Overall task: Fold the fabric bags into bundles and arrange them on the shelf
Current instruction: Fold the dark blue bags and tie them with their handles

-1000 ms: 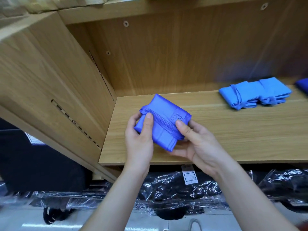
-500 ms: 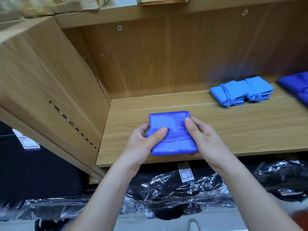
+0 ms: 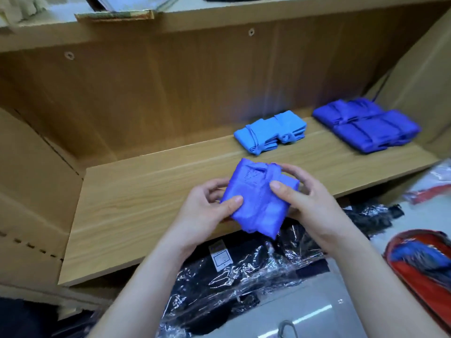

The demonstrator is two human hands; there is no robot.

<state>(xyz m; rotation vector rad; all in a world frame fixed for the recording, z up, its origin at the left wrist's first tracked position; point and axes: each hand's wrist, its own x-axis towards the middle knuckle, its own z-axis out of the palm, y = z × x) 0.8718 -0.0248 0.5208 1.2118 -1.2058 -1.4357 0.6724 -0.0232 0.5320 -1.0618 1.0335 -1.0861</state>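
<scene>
Hands first: both are on the same folded blue bag [image 3: 256, 198]. The left hand [image 3: 202, 211] grips its left edge, thumb pressed on top and the other fingers tucked underneath. The right hand [image 3: 310, 206] grips the right side, thumb on top near the middle band and fingers curled round the far edge. So neither hand is free.

The bag is a chunky, slightly tilted square with a strap wrapped across it. It's held over the front edge of the shelf [image 3: 136, 203], roughly mid-length, and its lower corner pokes out past that edge. Can't tell if it's actually touching the wood.

Further back on the shelf, toward the rear edge, a light blue bundle [image 3: 268, 132] lies flat, tied up. Just to the right of it, in the back right corner, sit two dark blue bundles [image 3: 366, 125] touching each other.

Below the shelf is black stuff in plastic wrap [image 3: 244, 276] with a white tag [image 3: 220, 254] on it. A red bag [image 3: 427, 276] is off at the lower right, pretty blurry.
</scene>
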